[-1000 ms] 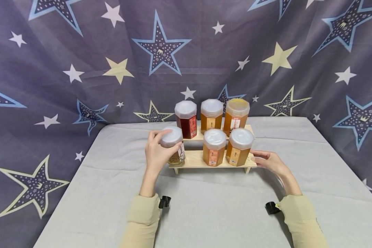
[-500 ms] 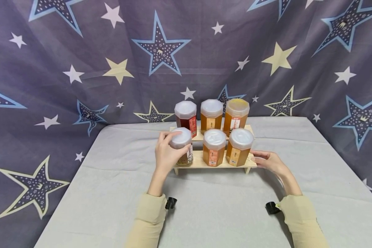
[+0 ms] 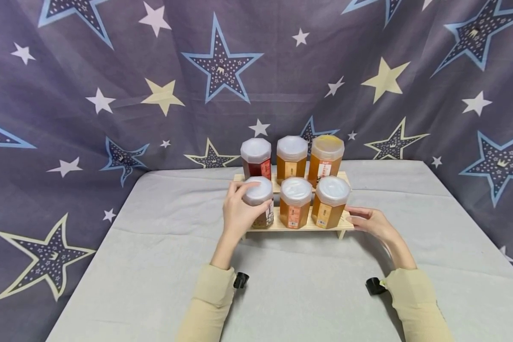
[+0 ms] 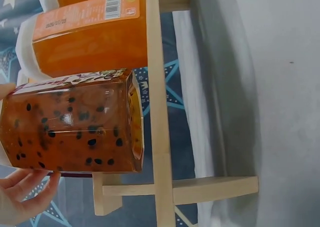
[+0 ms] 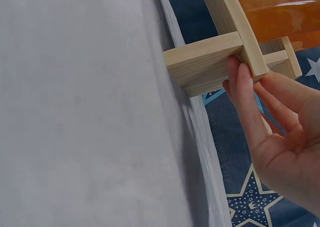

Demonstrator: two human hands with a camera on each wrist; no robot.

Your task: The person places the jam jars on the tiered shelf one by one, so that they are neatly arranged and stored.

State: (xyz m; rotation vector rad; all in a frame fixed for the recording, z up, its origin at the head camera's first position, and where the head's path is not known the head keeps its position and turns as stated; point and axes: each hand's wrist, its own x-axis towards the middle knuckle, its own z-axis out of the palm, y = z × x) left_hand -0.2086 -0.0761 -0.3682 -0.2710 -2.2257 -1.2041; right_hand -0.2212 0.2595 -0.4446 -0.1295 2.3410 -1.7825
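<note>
My left hand (image 3: 241,211) grips a jar of amber jam with black seeds (image 4: 70,127) by its whitish lid and upper side. The jar is at the left end of the lower step of a wooden two-step rack (image 3: 282,226), beside another front-row jar. In the left wrist view, a thin gap shows between the jar's base and the step's edge. At the rack's right end, my right hand (image 3: 373,223) pinches the corner of the lower step. The right wrist view shows its fingers (image 5: 245,94) under and around the board's end.
An amber jar with a pink label (image 3: 296,209) and one with a yellow label (image 3: 330,209) stand on the lower step. Behind them, a dark red jar (image 3: 256,159) and two amber jars (image 3: 291,159) line the upper step. A star-patterned curtain (image 3: 256,95) hangs behind the grey-covered table (image 3: 308,285).
My left hand has carried the seeded jar rightward along the lower step, from its left end toward the pink-labelled jar. My right hand stays at the rack's corner.
</note>
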